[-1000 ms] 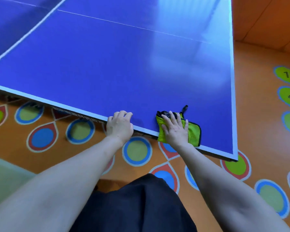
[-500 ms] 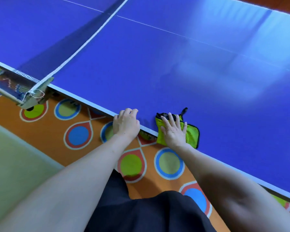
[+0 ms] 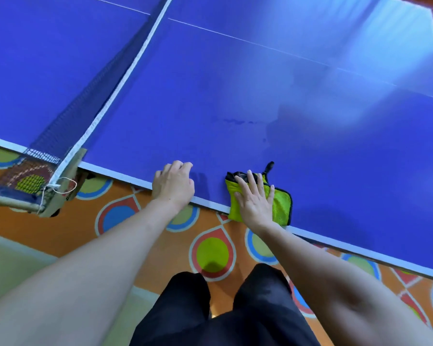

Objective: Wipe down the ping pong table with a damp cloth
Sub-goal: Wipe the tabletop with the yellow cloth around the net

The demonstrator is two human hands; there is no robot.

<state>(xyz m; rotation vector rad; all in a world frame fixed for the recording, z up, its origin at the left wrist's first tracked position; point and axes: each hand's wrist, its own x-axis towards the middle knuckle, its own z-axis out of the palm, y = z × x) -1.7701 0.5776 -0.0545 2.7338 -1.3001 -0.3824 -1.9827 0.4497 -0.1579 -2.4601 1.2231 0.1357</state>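
Wiping is in hand along the near edge of the blue surface. The green cloth lies at the edge, at 6 o'clock of the frame centre, half over the white border. The right hand is pressed flat on it, fingers straight and spread. The left hand, at 9 o'clock of the cloth, is braced on the edge, fingers loosely curled, nothing held. Judgement: even palm pressure and overlapping strokes toward the net are advised, so the faint damp marks at 12 o'clock are covered.

One blue table, one net, one green cloth (black-trimmed), and two hands: left hand, right hand.
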